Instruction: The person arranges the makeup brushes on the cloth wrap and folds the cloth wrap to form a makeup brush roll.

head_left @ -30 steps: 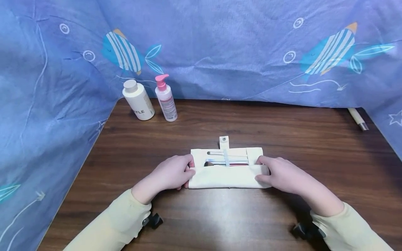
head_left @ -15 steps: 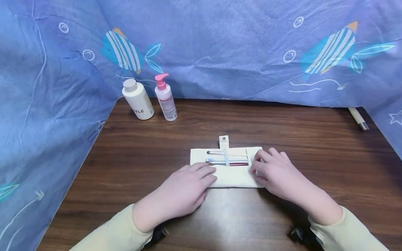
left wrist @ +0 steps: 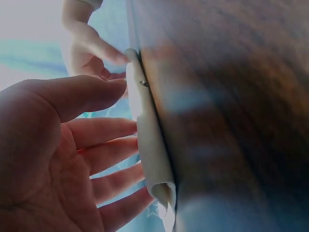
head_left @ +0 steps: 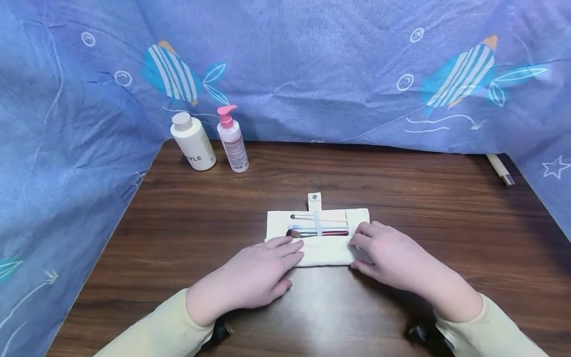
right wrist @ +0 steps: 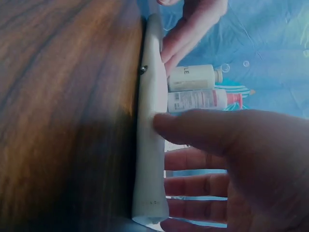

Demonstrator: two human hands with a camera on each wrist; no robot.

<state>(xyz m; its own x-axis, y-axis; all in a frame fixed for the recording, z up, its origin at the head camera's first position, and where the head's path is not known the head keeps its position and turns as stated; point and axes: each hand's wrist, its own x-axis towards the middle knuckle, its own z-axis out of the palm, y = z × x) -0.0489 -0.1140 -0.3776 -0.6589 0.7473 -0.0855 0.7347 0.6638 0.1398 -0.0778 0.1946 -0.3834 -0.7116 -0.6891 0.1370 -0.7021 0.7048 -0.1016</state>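
Observation:
A white fabric makeup brush roll (head_left: 327, 252) lies partly folded at mid-table, its near part turned over. Several makeup brushes (head_left: 332, 233) show in its uncovered strip, held by a pale band. At its far edge sticks out a strap with a snap (head_left: 314, 199). My left hand (head_left: 247, 275) rests with extended fingers on the left end of the folded part. The left wrist view shows that rolled end (left wrist: 155, 150) from the side. My right hand (head_left: 394, 255) holds the right end, thumb at the near edge, fingers on top; the right wrist view shows the thumb (right wrist: 169, 125) against the fabric.
A white bottle (head_left: 194, 144) and a pink-topped pump bottle (head_left: 233, 146) stand at the back left of the wooden table (head_left: 312, 317). A pale cylindrical object (head_left: 500, 168) lies at the back right. A blue fish-print cloth (head_left: 312, 74) hangs behind and along the sides.
My left hand has let go of the roll's left edge and moved right onto the folded part. My right hand has shifted slightly left along the fold. The view has moved slightly.

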